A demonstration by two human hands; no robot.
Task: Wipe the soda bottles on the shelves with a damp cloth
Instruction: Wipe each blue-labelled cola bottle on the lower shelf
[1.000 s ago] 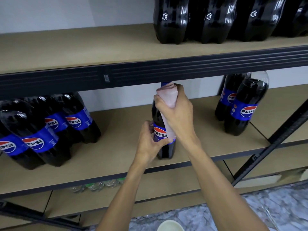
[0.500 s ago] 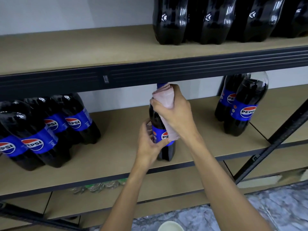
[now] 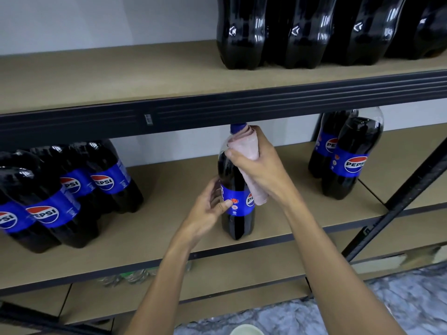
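Tan shelf (image 3: 169, 194): cloth (image 3: 244, 146) on gripped bottle (image 3: 238, 226); neighbours (image 3: 348, 187) read PEPSI.

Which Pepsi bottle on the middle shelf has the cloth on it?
The lone bottle at the centre of the shelf: the right hand wraps the pink cloth round its neck, the left hand steadies its label.

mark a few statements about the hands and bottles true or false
1. The right hand grips a pink cloth against the middle bottle at its neck. True.
2. The left hand is off that bottle. False: it holds it at the label.
3. Its cap is red. False: blue.
4. Further right on that shelf stand two bottles. True.
5. The top shelf holds no bottles. False: dark bottles stand there.
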